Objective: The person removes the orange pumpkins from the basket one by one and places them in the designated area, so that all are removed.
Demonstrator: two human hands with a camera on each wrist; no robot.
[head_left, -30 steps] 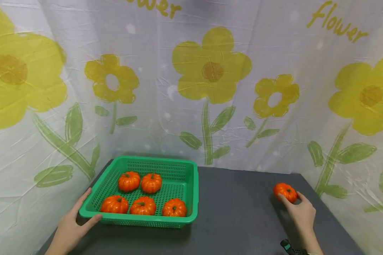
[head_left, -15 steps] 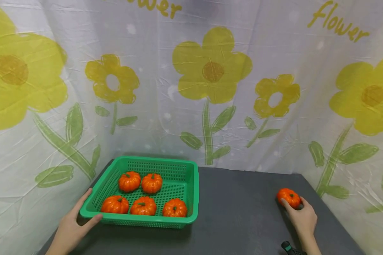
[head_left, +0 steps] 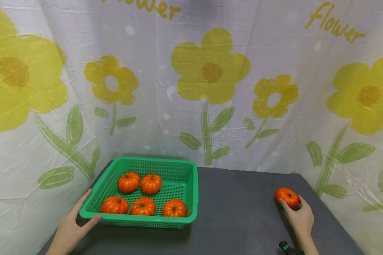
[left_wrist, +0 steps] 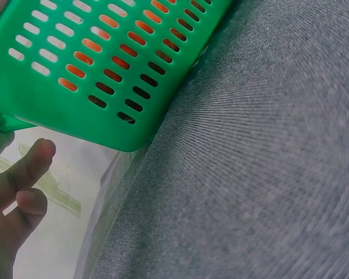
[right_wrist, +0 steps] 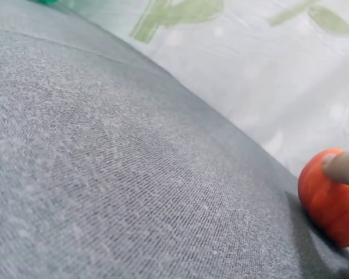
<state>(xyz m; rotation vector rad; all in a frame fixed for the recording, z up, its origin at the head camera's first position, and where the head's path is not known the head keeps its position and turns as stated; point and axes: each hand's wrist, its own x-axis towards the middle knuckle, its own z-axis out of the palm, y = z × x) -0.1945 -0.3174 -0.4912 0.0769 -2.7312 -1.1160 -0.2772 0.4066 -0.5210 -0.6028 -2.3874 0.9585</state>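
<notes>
At the far right of the table my right hand (head_left: 301,217) grips a small orange toy pumpkin (head_left: 284,195) between thumb and fingers. In the right wrist view this pumpkin (right_wrist: 324,200) is low against the grey cloth, its shadow beside it, with the thumb on its side. A green plastic basket (head_left: 192,191) stands at the left with several similar pumpkins (head_left: 142,206) in it. My left hand (head_left: 71,225) spans its near left corner, thumb at the front rim, fingers along the left side. The left wrist view shows two fingers (left_wrist: 32,165) loose below the basket.
Dark grey cloth (head_left: 233,209) covers the table between basket and right hand. A pale curtain with yellow flowers (head_left: 153,117) hangs behind and along both sides. A black device (head_left: 285,247) sits at the right wrist.
My right hand has lowered the pumpkin and brought it slightly nearer; over the last half second it hardly moves. The left hand and the basket stay where they were.
</notes>
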